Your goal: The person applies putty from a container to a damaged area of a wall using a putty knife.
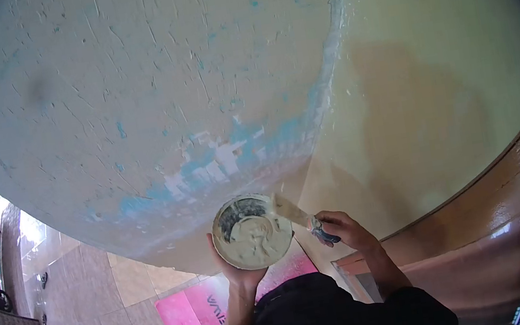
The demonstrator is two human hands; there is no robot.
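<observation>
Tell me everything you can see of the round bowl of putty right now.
The round bowl of pale grey putty is small and shallow, smeared inside, with a dark bare patch near its upper left rim. It is held up near the wall, cupped from below by the left hand. The putty knife blade in the right hand rests on its right rim.

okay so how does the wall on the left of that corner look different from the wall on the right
The left wall is pale, rough and scored, with blue and white patches near its lower edge; the right wall is smooth, yellowish and unpatched. The left wall stops above the tiled floor, while the right wall meets a brown band. Both meet at the corner above the bowl.
</observation>
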